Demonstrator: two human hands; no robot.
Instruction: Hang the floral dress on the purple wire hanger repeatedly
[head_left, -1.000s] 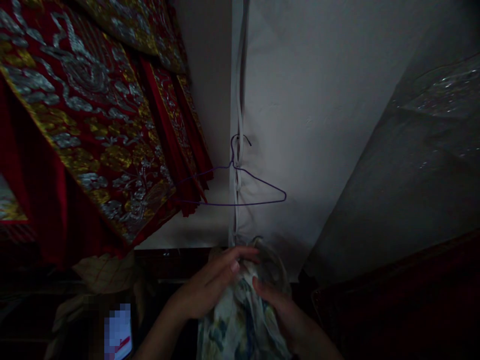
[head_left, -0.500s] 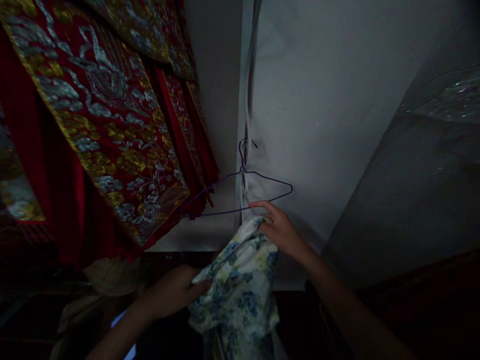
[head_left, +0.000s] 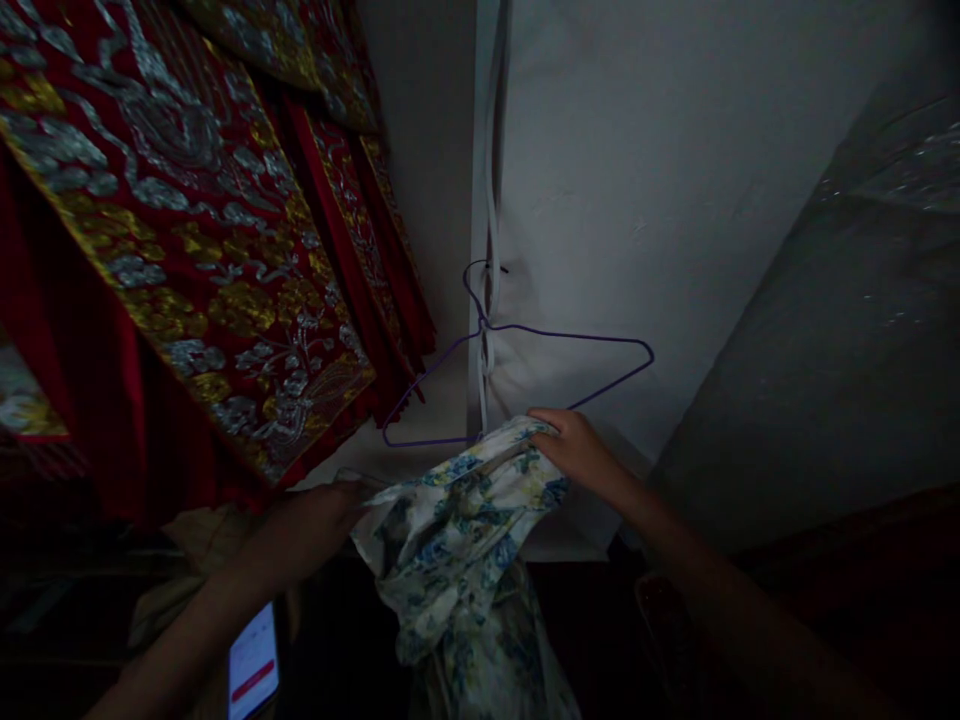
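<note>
A white garment with a blue and yellow flower print (head_left: pixel 457 520) is stretched between my two hands, low in the middle of the view. My left hand (head_left: pixel 315 515) is closed on its left edge. My right hand (head_left: pixel 577 448) is closed on its upper right corner, pressed against the lower bar of a purple wire hanger (head_left: pixel 525 380). The hanger hangs tilted by its hook from a white cord (head_left: pixel 491 200) on the pale wall.
Red hangings with gold and silver embroidery (head_left: pixel 187 220) fill the upper left. A grey covered surface (head_left: pixel 840 330) slopes down the right. A lit phone screen (head_left: pixel 253 670) glows at the bottom left, below my left arm.
My hands have spread the garment wider and lifted it to the hanger. The hanger has swung, its right end now farther right and higher. My left hand moved left and up.
</note>
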